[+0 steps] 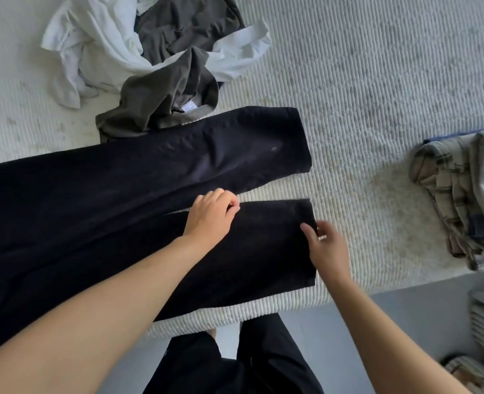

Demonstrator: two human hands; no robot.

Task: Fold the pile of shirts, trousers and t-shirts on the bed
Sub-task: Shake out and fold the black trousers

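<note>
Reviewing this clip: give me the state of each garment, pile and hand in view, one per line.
black trousers: spread flat on the bed, legs apart, unfolded.
left hand: grips the near leg's inner edge.
right hand: pinches the near leg's hem.
white and grey clothes: crumpled, unfolded.
plaid shirt: folded, set aside.

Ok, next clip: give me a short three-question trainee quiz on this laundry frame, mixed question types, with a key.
1. True or false: the black trousers lie spread on the bed with both legs apart.
2. Which hand is at the hem of the near leg? A) left hand B) right hand
3. Fill in: the unfolded heap beyond the trousers holds a white garment and a ____ one.

Key
1. True.
2. B; its fingers are at the hem edge, while the left hand grips the leg's inner edge further up.
3. Grey.
</note>
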